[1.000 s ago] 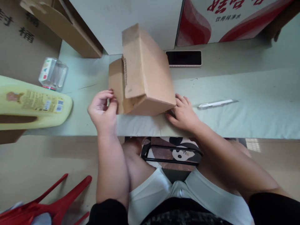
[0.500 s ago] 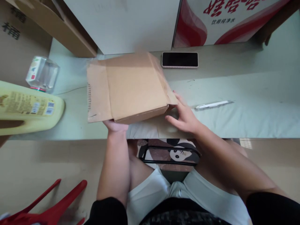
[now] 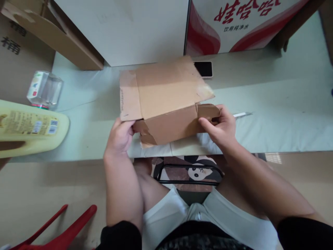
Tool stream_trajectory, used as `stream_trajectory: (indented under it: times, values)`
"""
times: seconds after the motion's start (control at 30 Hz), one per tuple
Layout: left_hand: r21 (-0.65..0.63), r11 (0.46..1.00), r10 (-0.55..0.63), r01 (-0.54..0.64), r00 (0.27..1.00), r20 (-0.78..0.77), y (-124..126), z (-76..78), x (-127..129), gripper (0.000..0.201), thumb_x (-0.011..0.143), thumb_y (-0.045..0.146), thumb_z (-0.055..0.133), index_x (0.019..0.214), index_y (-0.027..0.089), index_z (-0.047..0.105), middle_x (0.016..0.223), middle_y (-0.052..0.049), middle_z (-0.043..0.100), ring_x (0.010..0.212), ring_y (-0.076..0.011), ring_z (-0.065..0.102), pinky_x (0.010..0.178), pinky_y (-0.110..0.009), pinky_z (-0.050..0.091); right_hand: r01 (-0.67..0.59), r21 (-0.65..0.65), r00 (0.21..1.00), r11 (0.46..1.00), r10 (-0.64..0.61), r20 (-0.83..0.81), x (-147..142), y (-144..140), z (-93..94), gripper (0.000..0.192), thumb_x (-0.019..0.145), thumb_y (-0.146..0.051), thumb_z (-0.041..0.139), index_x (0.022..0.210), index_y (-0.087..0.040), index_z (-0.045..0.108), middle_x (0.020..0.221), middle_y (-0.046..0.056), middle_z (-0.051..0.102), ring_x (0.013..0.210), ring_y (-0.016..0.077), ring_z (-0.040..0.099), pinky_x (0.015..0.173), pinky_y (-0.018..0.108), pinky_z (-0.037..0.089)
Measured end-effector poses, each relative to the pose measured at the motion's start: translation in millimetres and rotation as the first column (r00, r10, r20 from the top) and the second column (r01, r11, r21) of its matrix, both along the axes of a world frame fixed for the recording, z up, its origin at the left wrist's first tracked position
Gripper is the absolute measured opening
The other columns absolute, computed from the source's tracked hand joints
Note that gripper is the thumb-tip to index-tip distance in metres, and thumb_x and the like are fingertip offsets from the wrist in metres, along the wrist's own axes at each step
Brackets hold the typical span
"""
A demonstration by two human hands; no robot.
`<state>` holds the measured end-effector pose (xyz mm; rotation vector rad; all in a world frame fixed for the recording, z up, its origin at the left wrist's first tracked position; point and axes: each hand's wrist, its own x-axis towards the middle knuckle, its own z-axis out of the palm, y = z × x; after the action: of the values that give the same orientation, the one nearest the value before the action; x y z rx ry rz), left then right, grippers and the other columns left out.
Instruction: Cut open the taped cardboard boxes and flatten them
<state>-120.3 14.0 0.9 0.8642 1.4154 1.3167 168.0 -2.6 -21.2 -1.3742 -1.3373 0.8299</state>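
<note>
A brown cardboard box point(image 3: 169, 126) with unfolded flaps is held tilted over the table near its front edge. My left hand point(image 3: 120, 136) grips its left end, the fingers partly hidden behind the cardboard. At the other end, my right hand point(image 3: 224, 125) pinches a small side flap, thumb in front and fingers behind. The large top panel leans away from me and covers part of a phone point(image 3: 207, 69). Just beyond my right hand lies a slim white utility knife point(image 3: 243, 114), its near end hidden by the hand.
A clear bottle point(image 3: 47, 89) and a large yellow jug point(image 3: 33, 128) lie at the left of the cloth-covered table point(image 3: 275, 93). White and red cartons point(image 3: 205, 34) line the back, with an open cardboard carton point(image 3: 78, 48) at back left. A red stool point(image 3: 70, 225) stands below.
The box has shifted right and tipped so its front side faces me. My right hand has closed on the side flap; my left hand has come out from underneath to the left end.
</note>
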Motion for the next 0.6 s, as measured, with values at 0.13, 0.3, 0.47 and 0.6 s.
stream_trajectory:
  times: [0.13, 0.3, 0.47, 0.6]
  values:
    - [-0.188, 0.962, -0.194, 0.197, 0.980, 0.031, -9, 0.8, -20, 0.017, 0.055, 0.028, 0.082, 0.062, 0.021, 0.068, 0.052, -0.001, 0.065, 0.044, -0.0147, 0.059, 0.042, -0.026, 0.047, -0.038, -0.074, 0.997, 0.997, 0.033, -0.071, 8, 3, 6.4, 0.043, 0.087, -0.064, 0.058, 0.078, -0.022, 0.063, 0.068, 0.000, 0.058, 0.062, 0.0133, 0.051, 0.057, 0.029, 0.044]
    - [-0.210, 0.919, -0.332, 0.335, 0.942, 0.051, -8, -4.3, -14, 0.025, 0.052, 0.030, 0.088, 0.070, 0.019, 0.073, 0.061, -0.008, 0.070, 0.062, -0.0273, 0.072, 0.060, -0.041, 0.062, 0.046, -0.173, 0.997, 0.984, -0.055, -0.048, 8, 3, -2.4, 0.042, 0.087, -0.064, 0.061, 0.080, -0.023, 0.053, 0.058, -0.004, 0.045, 0.052, 0.0104, 0.039, 0.052, 0.027, 0.034]
    - [-0.085, 0.943, -0.328, 0.322, 0.943, -0.065, -5, -11.4, -8, 0.034, 0.048, 0.037, 0.094, 0.069, 0.022, 0.071, 0.082, -0.010, 0.078, 0.110, -0.0359, 0.074, 0.102, -0.052, 0.059, 0.006, -0.241, 1.000, 0.970, -0.012, -0.023, 11, 8, -14.7, 0.054, 0.092, -0.063, 0.056, 0.132, -0.028, 0.045, 0.064, -0.005, 0.052, 0.054, 0.0156, 0.051, 0.059, 0.034, 0.049]
    - [-0.014, 0.938, -0.344, 0.345, 0.930, -0.130, -3, -17.0, -13, 0.043, 0.046, 0.041, 0.098, 0.074, 0.022, 0.071, 0.087, -0.009, 0.078, 0.111, -0.0339, 0.073, 0.102, -0.049, 0.059, -0.072, -0.171, 0.995, 0.983, 0.059, -0.078, 11, 13, -13.9, 0.057, 0.090, -0.061, 0.059, 0.136, -0.027, 0.056, 0.106, 0.007, 0.072, 0.093, 0.0238, 0.070, 0.087, 0.045, 0.059]
